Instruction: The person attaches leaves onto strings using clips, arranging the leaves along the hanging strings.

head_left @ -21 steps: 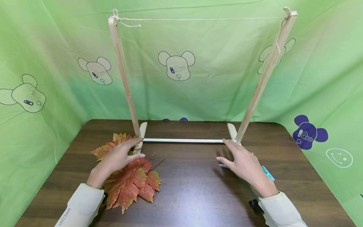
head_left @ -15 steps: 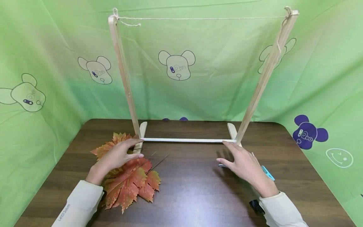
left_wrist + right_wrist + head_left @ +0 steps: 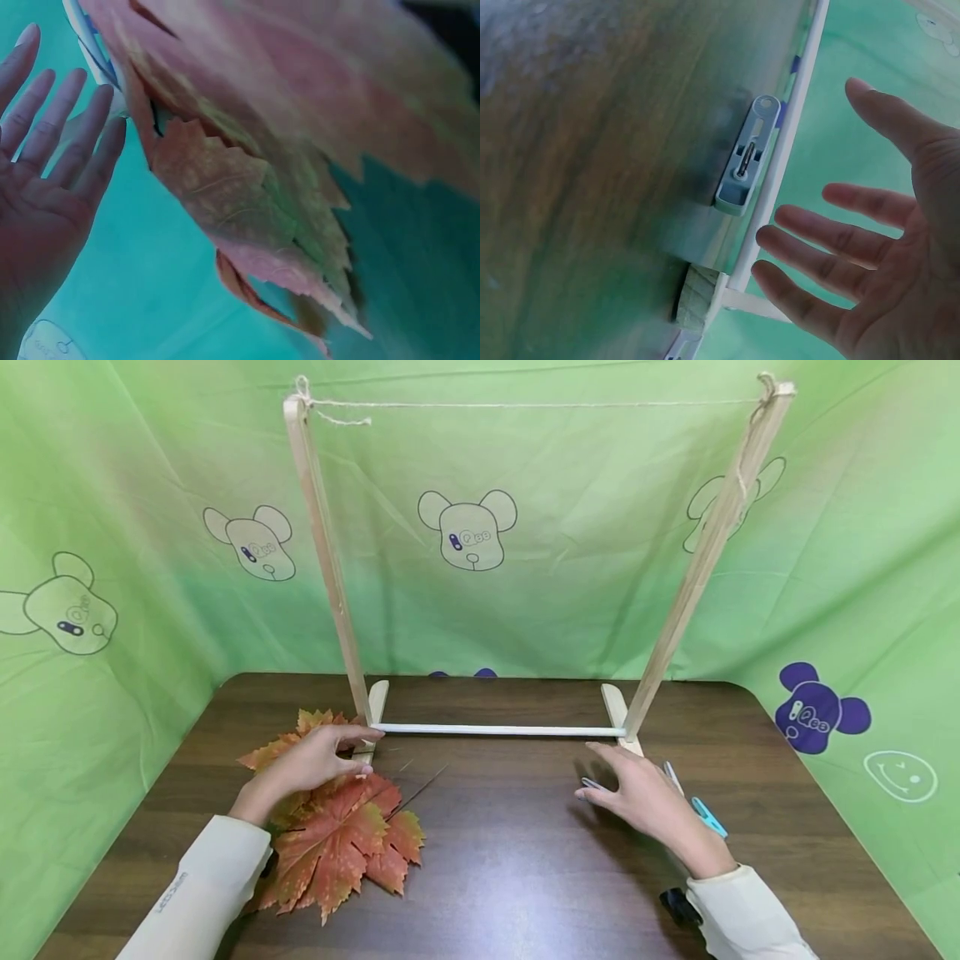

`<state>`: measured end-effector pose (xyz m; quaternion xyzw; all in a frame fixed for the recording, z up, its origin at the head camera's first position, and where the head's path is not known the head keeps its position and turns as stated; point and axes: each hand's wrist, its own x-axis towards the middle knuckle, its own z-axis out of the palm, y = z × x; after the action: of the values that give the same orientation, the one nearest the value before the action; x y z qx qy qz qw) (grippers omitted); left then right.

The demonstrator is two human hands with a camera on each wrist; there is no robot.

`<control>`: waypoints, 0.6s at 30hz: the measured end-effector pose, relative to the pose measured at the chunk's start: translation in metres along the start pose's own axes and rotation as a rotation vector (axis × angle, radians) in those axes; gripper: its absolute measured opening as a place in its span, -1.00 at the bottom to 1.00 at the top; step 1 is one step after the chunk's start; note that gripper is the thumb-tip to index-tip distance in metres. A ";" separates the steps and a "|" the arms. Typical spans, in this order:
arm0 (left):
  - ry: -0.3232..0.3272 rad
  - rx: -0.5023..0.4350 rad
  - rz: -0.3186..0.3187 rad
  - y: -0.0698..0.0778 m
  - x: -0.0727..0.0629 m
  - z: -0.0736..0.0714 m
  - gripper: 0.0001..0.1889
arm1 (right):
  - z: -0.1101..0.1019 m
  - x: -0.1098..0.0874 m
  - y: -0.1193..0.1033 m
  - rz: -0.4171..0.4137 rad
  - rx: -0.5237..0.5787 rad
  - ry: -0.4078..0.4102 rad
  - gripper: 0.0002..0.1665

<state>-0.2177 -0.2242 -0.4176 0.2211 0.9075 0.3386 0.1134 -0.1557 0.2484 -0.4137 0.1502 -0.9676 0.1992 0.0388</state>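
Note:
My left hand [image 3: 311,768] hovers over orange-red artificial maple leaves [image 3: 341,847], its fingers loosely spread and holding nothing. Its fingertips are close to the left foot of a wooden stand. That stand has two wooden posts [image 3: 693,577], a white rod [image 3: 495,731] low between them, and a string [image 3: 525,405] tied across their tops. Near the right foot my right hand [image 3: 645,797] is held just in front of the rod, fingers apart and nothing in them. In the right wrist view a grey clothespin [image 3: 746,157] lies on the table, apart from the fingers.
A bright blue clothespin [image 3: 708,818] and a pale clothespin [image 3: 672,777] lie right of my right hand on the brown wooden table [image 3: 510,860]. Thin leaf stems point inward from the leaves. Behind and beside the table hangs a green printed cloth [image 3: 585,527].
My right hand has drawn slightly back from the rod's right end, and more of the pale clothespin shows. My left fingers have lifted a little off the left end. The view has tilted slightly.

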 end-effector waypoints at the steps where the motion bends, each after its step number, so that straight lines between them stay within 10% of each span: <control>1: -0.003 -0.012 -0.002 -0.001 0.001 0.000 -0.49 | 0.001 0.001 0.000 -0.004 0.003 -0.004 -0.15; 18: -0.064 -0.136 -0.038 -0.009 0.013 -0.001 -0.56 | 0.013 0.003 0.008 -0.054 0.035 -0.042 -0.30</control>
<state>-0.2323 -0.2244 -0.4239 0.2064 0.8823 0.3901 0.1635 -0.1614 0.2494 -0.4277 0.1814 -0.9601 0.2118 0.0210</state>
